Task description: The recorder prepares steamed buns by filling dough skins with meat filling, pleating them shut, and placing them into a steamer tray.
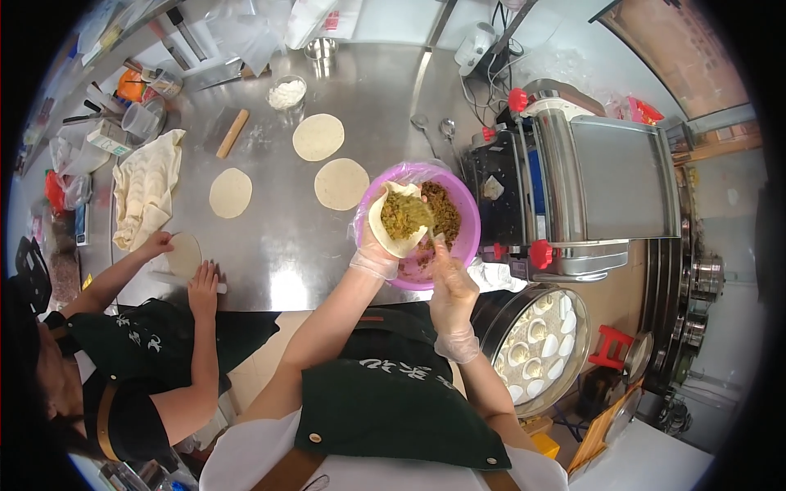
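Note:
Cupped in my gloved left hand [378, 255] is a round dough wrapper [383, 233], heaped with green-brown chopped filling [399, 211]. It is held over the left side of a pink bowl [468, 214], lined with clear plastic and holding more of the same filling [444, 209]. My gloved right hand [453, 286] grips a spoon [430, 231] by its handle. The spoon's head is blurred against the filling in the wrapper. Flat dough rounds [342, 184] lie on the steel table [270, 221] left of the bowl.
At the left, a co-worker's hands [202, 282] work a dough round with a pale rolling pin. A wooden rolling pin [233, 133], cloth-covered dough [147, 192] and a flour bowl [287, 93] are on the table. Right are a dough machine [606, 188] and a round steamer [577, 360] of buns.

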Tool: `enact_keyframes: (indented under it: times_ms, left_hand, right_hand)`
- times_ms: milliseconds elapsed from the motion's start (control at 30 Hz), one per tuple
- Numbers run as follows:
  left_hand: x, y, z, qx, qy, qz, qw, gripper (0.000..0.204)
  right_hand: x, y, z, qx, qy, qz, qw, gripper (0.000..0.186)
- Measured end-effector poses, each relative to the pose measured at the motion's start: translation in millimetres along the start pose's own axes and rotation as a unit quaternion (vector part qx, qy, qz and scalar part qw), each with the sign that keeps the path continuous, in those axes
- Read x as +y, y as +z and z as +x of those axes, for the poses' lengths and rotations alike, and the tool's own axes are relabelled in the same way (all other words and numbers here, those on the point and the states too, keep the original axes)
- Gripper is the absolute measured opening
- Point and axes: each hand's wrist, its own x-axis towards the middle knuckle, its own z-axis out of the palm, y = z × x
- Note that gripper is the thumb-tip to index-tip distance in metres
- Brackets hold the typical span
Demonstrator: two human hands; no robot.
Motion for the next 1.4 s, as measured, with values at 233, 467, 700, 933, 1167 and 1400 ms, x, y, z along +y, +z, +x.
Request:
enact_keyframes:
  times_ms: [233, 467, 700, 933, 1167, 1400]
  left_hand:
    - [5.5, -6.7, -7.0, -0.024, -0.004, 0.012, 1.000, 0.032]
    - [8.6, -15.1, -7.3, -0.024, 0.058, 0.039, 0.997, 0.034]
    - [9.8, -10.0, -13.9, -0.039, 0.052, 0.001, 0.998, 0.034]
    - [31.3, 7.5, -44.8, -0.072, 0.077, 0.058, 0.993, 0.043]
    - [40.3, 24.6, -74.2, -0.076, 0.061, 0.031, 0.995, 0.038]
    - [34.3, 39.6, -89.9, -0.083, 0.092, 0.047, 0.991, 0.048]
  right_hand:
    - [15.1, 5.8, -7.6, -0.054, 0.129, 0.108, 0.984, 0.046]
    - [20.6, 14.2, -6.6, -0.051, 0.193, 0.276, 0.940, 0.038]
    - [33.3, 18.2, -1.0, -0.055, 0.177, 0.262, 0.947, 0.037]
    - [80.7, -17.1, 15.1, -0.133, -0.034, -0.301, 0.944, 0.044]
    - [128.8, 4.0, 8.3, -0.308, -0.071, -0.569, 0.759, 0.035]
    - [6.5, 20.6, 18.4, -0.171, -0.145, 0.086, 0.971, 0.052]
